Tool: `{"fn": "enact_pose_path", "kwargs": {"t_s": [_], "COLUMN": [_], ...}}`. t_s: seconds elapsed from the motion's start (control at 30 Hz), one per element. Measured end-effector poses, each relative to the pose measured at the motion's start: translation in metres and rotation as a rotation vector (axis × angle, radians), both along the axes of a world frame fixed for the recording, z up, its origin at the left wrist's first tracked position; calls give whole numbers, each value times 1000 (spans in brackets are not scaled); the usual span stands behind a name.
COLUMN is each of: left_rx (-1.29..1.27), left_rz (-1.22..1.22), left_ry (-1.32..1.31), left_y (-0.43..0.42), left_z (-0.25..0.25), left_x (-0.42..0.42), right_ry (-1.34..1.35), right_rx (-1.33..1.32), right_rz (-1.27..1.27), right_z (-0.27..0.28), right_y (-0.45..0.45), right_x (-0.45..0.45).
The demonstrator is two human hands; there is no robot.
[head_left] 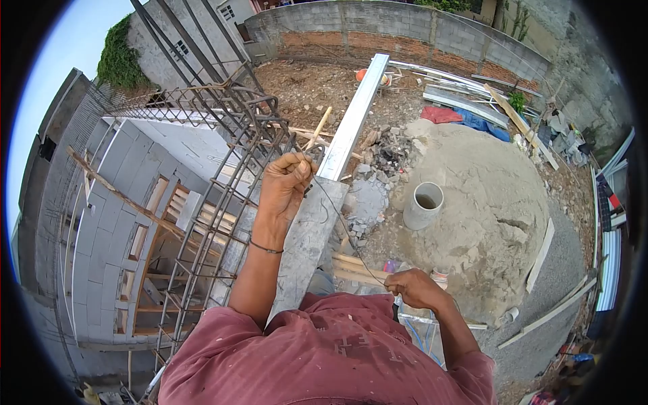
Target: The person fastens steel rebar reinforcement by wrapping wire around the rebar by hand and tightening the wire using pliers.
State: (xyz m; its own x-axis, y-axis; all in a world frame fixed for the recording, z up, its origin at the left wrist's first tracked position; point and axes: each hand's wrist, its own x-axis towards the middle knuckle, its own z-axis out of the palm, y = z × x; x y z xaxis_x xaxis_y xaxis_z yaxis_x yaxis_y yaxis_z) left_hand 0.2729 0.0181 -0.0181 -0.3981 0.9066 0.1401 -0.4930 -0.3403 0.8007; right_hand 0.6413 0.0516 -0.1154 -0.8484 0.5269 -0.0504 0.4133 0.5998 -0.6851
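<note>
My left hand (290,174) is raised over the concrete ledge (300,236), its thumb and fingers pinched on one end of a thin dark wire (343,219). The wire runs slack down to my right hand (418,289), lower and to the right, whose fingers are closed on its other end. A small dark item shows just beneath the right hand; I cannot make out what it is. Close beside my left hand stands a rebar cage (233,158) of rusty bars and stirrups. A long pale metal beam (354,118) extends away beyond the ledge.
Far below lie a sand pile (486,202), an upright concrete pipe (424,204) and broken rubble (370,199). Wooden poles (358,268) cross under the wire. At left is a grey block wall (111,236) with wooden framing; tall steel bars (196,40) rise behind the cage.
</note>
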Motion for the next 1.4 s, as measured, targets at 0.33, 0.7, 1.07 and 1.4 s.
{"fn": "enact_pose_path", "kwargs": {"t_s": [0.33,0.7,1.07,1.4], "left_rx": [-18,158,400,384], "left_rz": [17,-141,174,330], "left_ry": [30,-293,94,-200], "left_y": [-19,-31,-24,-51], "left_z": [-2,3,53,53], "left_x": [4,-13,11,-35], "right_ry": [358,1396,-65,573], "right_rx": [-647,-1544,-530,-551], "right_rz": [-399,110,489,320], "right_z": [-10,2,3,148], "right_y": [23,22,16,25], "right_x": [30,51,-58,-212]}}
